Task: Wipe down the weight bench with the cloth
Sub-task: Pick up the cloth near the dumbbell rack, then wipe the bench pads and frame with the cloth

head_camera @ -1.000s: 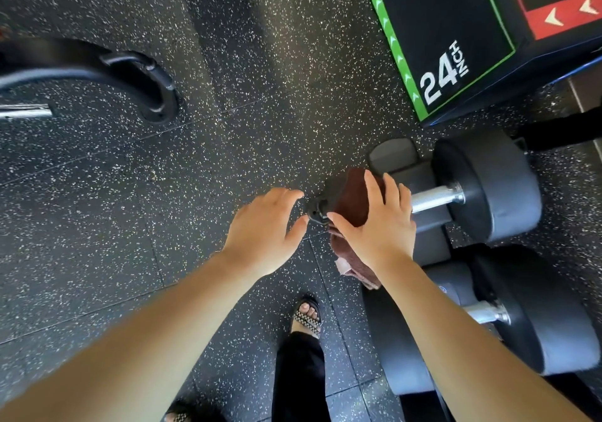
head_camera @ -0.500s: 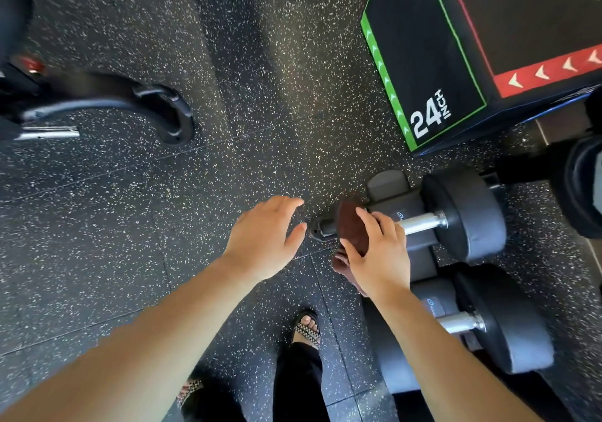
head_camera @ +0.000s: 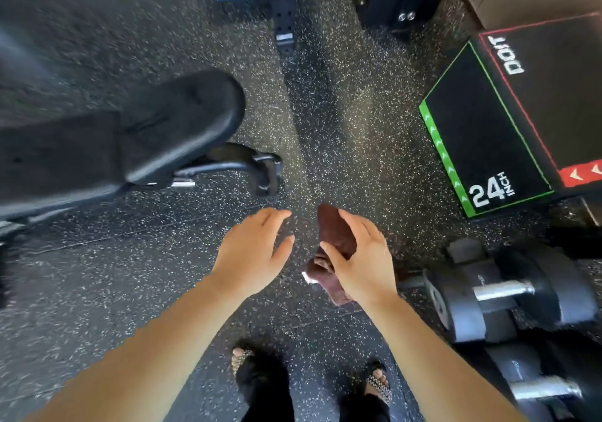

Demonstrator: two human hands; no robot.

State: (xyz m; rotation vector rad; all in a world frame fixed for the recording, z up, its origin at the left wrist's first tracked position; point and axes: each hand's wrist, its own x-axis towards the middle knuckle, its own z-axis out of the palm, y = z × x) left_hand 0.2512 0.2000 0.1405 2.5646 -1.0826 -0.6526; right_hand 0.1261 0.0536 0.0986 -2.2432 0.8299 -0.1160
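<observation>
A dark brown cloth (head_camera: 335, 235) hangs bunched in my right hand (head_camera: 365, 258), held in the air above the speckled floor in the middle of the view. Just to its left my left hand (head_camera: 250, 252) is open with fingers spread and holds nothing. The black padded weight bench (head_camera: 136, 134) lies at the left, its rounded end pointing toward the centre, above its curved black foot (head_camera: 260, 167). Both hands are to the right of the bench and apart from it.
Two black dumbbells (head_camera: 508, 294) lie on the floor at the lower right. A black plyo box marked 24 INCH (head_camera: 482, 141) stands at the right. A perforated rack upright (head_camera: 283, 7) rises at top centre. My sandalled feet (head_camera: 378, 382) stand at the bottom.
My right hand has lifted the cloth off the dumbbell and carried it left. The view has swung up and left, bringing the bench pad into sight and pushing the dumbbells right.
</observation>
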